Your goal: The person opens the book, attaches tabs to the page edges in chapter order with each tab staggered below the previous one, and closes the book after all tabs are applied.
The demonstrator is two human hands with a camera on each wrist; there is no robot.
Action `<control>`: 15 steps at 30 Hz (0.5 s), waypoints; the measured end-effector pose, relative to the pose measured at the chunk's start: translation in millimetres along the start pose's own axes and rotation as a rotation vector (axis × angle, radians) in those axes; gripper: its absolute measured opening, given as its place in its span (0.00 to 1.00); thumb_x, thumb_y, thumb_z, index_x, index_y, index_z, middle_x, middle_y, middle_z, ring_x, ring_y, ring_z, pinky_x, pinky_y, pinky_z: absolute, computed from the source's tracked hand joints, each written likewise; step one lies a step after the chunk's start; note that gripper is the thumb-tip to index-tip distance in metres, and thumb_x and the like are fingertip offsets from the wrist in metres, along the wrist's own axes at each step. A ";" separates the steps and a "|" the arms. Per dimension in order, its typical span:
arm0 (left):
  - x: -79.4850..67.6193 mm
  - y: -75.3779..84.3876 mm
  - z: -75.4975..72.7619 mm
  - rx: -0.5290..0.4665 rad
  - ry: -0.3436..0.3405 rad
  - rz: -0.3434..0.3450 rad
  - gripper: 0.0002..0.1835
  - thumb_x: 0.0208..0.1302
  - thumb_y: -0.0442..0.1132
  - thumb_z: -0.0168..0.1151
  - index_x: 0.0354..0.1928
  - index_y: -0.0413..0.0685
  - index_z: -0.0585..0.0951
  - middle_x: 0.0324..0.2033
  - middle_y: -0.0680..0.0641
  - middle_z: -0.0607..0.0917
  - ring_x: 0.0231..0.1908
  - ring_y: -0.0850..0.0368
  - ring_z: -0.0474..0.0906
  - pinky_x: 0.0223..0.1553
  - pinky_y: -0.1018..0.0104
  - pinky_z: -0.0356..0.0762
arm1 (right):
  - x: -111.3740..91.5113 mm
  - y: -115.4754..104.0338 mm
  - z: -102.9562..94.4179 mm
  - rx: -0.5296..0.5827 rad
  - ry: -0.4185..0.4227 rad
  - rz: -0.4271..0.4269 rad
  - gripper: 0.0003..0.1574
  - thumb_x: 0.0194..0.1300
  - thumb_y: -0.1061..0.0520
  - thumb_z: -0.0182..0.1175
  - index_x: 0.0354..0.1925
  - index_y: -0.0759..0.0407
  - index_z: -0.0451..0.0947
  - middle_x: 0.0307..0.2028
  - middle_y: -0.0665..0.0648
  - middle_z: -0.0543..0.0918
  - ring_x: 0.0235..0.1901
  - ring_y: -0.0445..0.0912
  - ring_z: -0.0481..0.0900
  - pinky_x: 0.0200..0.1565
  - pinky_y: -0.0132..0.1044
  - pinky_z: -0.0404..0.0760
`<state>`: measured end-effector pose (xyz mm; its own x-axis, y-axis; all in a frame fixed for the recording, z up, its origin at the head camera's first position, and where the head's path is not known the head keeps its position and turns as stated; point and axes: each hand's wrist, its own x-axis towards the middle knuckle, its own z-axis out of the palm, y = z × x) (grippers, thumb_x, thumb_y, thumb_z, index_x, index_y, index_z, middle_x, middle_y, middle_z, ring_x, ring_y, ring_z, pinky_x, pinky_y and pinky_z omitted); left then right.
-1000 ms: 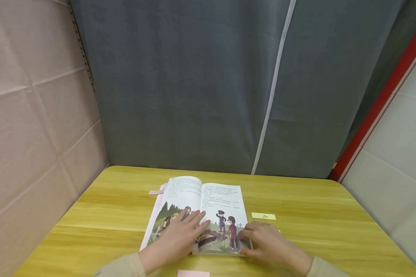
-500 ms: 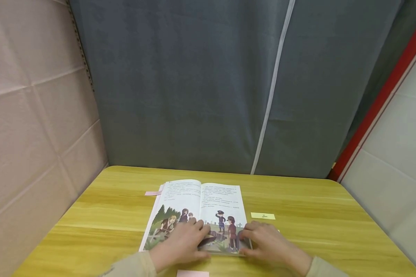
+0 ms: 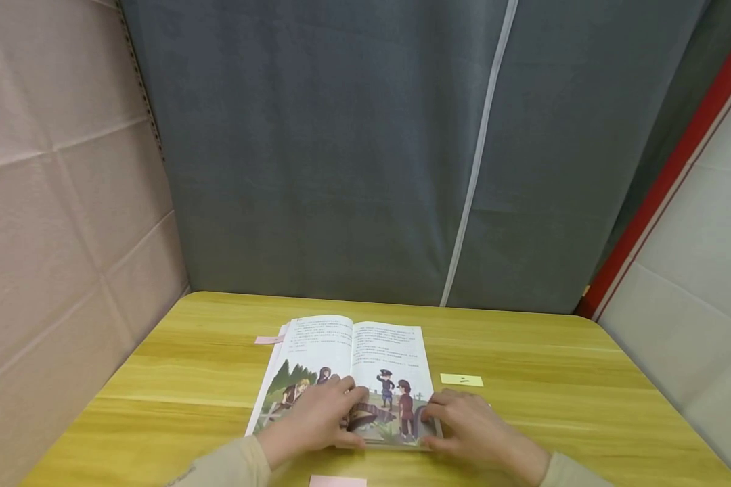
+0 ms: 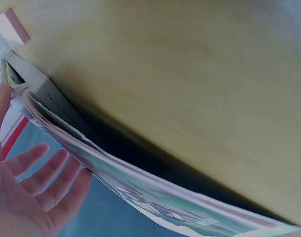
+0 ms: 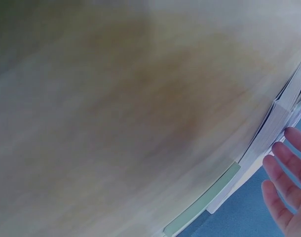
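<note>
An open illustrated book (image 3: 390, 348) lies on the table, with text above and a colour picture across both pages below. My left hand (image 3: 317, 416) rests on the lower middle of the spread, close to the fold, its thumb near the bottom edge. In the left wrist view the fingers of that hand (image 4: 39, 197) look loose and reach the page. At the lower right corner of the book, my right hand (image 3: 472, 426) touches the page edge with fingers and thumb. Relaxed fingers (image 5: 283, 168) show beside the page stack in the right wrist view.
A pink paper tab (image 3: 269, 339) sticks out from the book's left side. A yellow slip (image 3: 461, 380) with a dark mark lies right of the book. A pink slip (image 3: 338, 481) sits at the front. Grey curtain (image 3: 341, 169) stands behind the wooden table (image 3: 542, 358).
My left hand has drawn back toward the book's near edge, then shifted slightly left, and the left page lies flatter. The right hand stays in place.
</note>
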<state>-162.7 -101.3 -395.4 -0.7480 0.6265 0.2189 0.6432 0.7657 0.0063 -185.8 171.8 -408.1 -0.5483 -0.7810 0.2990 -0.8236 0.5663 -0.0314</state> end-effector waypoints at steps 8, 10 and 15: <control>-8.1 -10.5 -0.2 -0.107 0.027 -0.008 0.41 0.41 0.69 0.56 0.55 0.51 0.70 0.41 0.53 0.73 0.36 0.61 0.70 0.28 0.68 0.71 | 1.1 0.2 -0.5 0.001 0.044 -0.034 0.21 0.52 0.36 0.57 0.32 0.49 0.79 0.30 0.41 0.74 0.29 0.35 0.70 0.28 0.30 0.71; -11.0 -11.4 -0.9 -0.094 0.030 0.005 0.38 0.45 0.65 0.58 0.56 0.51 0.69 0.44 0.52 0.73 0.38 0.59 0.71 0.32 0.64 0.72 | 0.8 -0.2 -1.0 0.011 0.032 -0.026 0.21 0.52 0.35 0.56 0.32 0.49 0.79 0.30 0.41 0.74 0.29 0.35 0.69 0.27 0.30 0.70; -17.6 -7.7 -2.1 -0.012 0.107 0.072 0.36 0.47 0.49 0.59 0.61 0.50 0.64 0.52 0.48 0.70 0.48 0.53 0.69 0.43 0.56 0.71 | 0.0 -1.1 -1.5 0.028 -0.007 -0.012 0.20 0.51 0.35 0.57 0.32 0.48 0.79 0.31 0.41 0.73 0.29 0.35 0.68 0.29 0.31 0.70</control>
<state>-154.1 -118.5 -397.3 -0.6782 0.6606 0.3219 0.6972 0.7168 -0.0021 -184.7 171.6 -406.7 -0.5393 -0.7894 0.2931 -0.8338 0.5493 -0.0547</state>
